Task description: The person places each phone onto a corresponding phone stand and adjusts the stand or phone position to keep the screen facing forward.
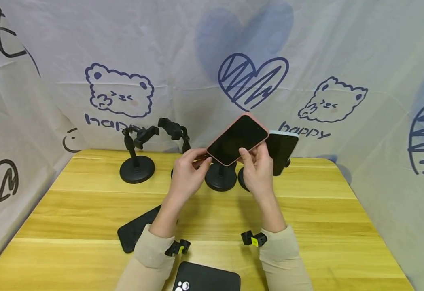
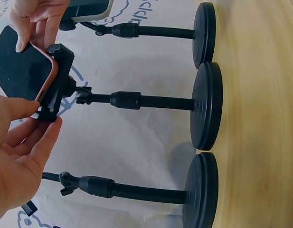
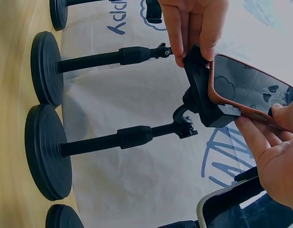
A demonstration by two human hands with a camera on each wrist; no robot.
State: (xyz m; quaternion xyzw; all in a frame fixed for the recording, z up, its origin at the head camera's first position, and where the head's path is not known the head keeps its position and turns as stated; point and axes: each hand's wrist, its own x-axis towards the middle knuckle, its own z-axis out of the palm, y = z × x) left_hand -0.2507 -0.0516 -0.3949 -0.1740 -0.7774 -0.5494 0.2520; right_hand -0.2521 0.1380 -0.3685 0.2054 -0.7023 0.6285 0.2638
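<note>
Well out beyond the left hand's outer side, a black metal-and-plastic phone stand with a round base (image 1: 137, 169) carries nothing in its holder. Nearer, beside the left forearm, a dark, flat, round-cornered phone (image 1: 136, 231) lies on the pale wooden table (image 1: 70, 210).

The left hand (image 1: 189, 171) pinches one end of a black plastic spring clamp (image 3: 199, 88), its fingers bent around that end. This looks like the right place for it: a firm hold here should stop the stand's jointed neck from swivelling while the phone is fitted. The fingertips had best stay on the outside of the clamp, clear of the gap where the phone's edge goes.

Between the two hands is the phone in a salmon-pink case with a black screen (image 1: 238, 139), tilted, one short end against the clamp. Whether it is fully seated I cannot tell. Squaring that end to the clamp's back before letting the grip close seems wise.

The right hand (image 1: 260, 169) holds the phone, thumb on the screen side, fingers behind. Light, even pressure should suffice; pushing hard could tip the stand. Just past this hand, a pale-rimmed black-screened phone (image 1: 284, 151) stands close, so elbow room is tight: small wrist movements suit best.
</note>
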